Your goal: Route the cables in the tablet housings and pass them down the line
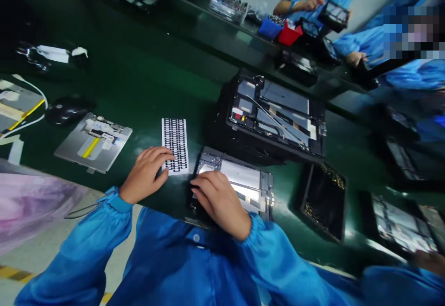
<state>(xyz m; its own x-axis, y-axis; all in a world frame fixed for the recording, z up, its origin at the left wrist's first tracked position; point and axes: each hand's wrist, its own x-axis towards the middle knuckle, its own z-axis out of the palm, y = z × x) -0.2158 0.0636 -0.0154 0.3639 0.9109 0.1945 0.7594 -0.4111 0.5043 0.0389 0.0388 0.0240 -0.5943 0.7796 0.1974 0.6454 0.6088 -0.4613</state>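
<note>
My left hand [149, 169] rests on a white sheet of small black stickers [180, 139], its fingers stretched over the sheet's lower left part and the thumb apart from them. To the right, an opened tablet-like device [239, 171] with silver battery panels lies flat near the table's front edge. Over its left end is my right hand [222, 199], fingers bent and close together with the tips pointing down at the frame. The thumb of that hand is hidden, and anything small between the fingertips cannot be made out.
Behind the device stands a black stack topped by another opened unit [278, 111]. A black tray [325, 201] with small brass-coloured parts lies to the right. At left are a metal panel [95, 141] and a black mouse [66, 110]. Co-workers in blue sit across and at right.
</note>
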